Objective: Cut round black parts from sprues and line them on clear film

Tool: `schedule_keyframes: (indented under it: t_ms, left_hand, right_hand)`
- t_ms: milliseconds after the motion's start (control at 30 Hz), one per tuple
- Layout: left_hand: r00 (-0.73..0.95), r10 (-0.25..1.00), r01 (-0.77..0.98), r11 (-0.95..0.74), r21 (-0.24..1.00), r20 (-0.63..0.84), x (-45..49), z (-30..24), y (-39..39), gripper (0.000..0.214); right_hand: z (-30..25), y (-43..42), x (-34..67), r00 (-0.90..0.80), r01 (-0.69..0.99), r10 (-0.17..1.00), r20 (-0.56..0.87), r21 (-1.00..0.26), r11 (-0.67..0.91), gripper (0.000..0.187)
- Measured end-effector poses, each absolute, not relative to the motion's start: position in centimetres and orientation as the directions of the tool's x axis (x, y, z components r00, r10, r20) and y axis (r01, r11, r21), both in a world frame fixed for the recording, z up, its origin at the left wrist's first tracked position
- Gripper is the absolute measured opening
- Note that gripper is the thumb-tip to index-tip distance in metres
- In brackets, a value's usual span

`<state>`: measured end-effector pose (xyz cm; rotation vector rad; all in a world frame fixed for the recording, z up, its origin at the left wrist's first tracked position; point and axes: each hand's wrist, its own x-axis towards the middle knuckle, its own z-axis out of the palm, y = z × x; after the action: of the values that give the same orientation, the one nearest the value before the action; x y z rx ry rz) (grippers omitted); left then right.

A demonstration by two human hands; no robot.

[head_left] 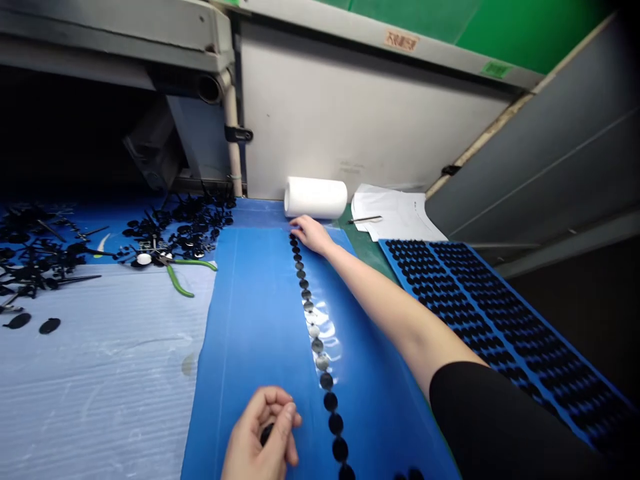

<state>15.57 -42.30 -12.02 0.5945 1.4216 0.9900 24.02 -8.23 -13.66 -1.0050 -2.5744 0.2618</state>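
A line of small black round discs (pixel 330 401) runs away from me along a blue sheet (pixel 255 300), with a shiny clear film beside part of it. My right hand (pixel 311 235) reaches to the far end of this line. Its fingers are bent and close together at the farthest disc; the fingertips are partly hidden. Nearer to me, my left hand (pixel 265 437) is curled over the blue sheet, left of the line. A black disc (pixel 267 435) shows between its thumb and fingers; whether more lie in the palm is hidden.
A white roll (pixel 317 198) lies beyond my right hand, with papers (pixel 395 207) and a pen (pixel 366 219) beside it. On the right, a blue sheet bears rows of black discs (pixel 450 293). Green-handled pliers (pixel 180 277) and heaped black parts (pixel 183 227) lie left.
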Motion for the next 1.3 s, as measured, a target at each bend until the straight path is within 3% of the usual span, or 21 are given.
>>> schedule_keyframes:
  t_ms: [100,200,333,400,467,633,800,1000,1100,1200,1300]
  left_hand:
    - [-0.093,0.901,0.106,0.432,0.895,-0.424,14.7,-11.7,-44.0,0.023]
    - [0.222,0.962,0.483,0.034,0.875,-0.160,14.5,-12.0,-45.7,0.023]
    - [0.637,0.769,0.675,-0.522,0.522,-0.055,15.4,-13.0,-47.3,0.039]
    - [0.732,0.678,0.651,-0.669,0.358,-0.063,15.9,-13.3,-47.7,0.048]
    - [0.783,0.617,0.611,-0.740,0.280,-0.076,16.3,-13.4,-47.8,0.055]
    - [0.782,0.605,0.624,-0.753,0.212,-0.152,16.9,-13.2,-47.7,0.055]
    - [0.767,0.609,0.642,-0.724,0.252,-0.202,17.1,-13.2,-47.7,0.051]
    - [0.744,0.627,0.667,-0.687,0.287,-0.229,17.2,-12.8,-48.1,0.049]
    - [0.738,0.636,0.668,-0.645,0.372,-0.225,16.7,-12.1,-47.3,0.043]
    - [0.682,0.710,0.698,-0.561,0.445,-0.174,16.0,-11.4,-45.2,0.040]
    - [0.556,0.815,0.804,-0.477,0.354,-0.165,15.5,-11.2,-42.8,0.041]
  right_hand:
    - [-12.0,-12.0,25.8,-0.674,0.607,0.694,0.252,-0.346,0.715,0.019]
    - [-9.6,-17.9,29.0,-0.738,0.565,0.654,0.166,-0.378,0.734,0.012]
    - [-6.6,-26.4,33.9,-0.760,0.574,0.647,0.066,-0.398,0.716,0.011]
    - [-5.7,-30.1,35.9,-0.752,0.594,0.658,0.029,-0.403,0.696,0.011]
    - [-5.3,-33.2,37.4,-0.740,0.613,0.672,-0.001,-0.412,0.674,0.012]
    - [-6.1,-38.8,38.3,-0.706,0.672,0.701,-0.100,-0.407,0.618,0.019]
    - [-7.3,-41.7,37.0,-0.726,0.686,0.663,-0.186,-0.274,0.674,0.038]
    - [-8.4,-42.1,36.3,-0.740,0.671,0.635,-0.223,-0.177,0.720,0.036]
    - [-8.6,-42.2,36.3,-0.749,0.657,0.621,-0.233,-0.140,0.741,0.036]
    - [-8.5,-42.2,36.2,-0.753,0.648,0.611,-0.245,-0.111,0.754,0.039]
    - [-8.4,-42.1,36.1,-0.756,0.640,0.602,-0.258,-0.097,0.762,0.039]
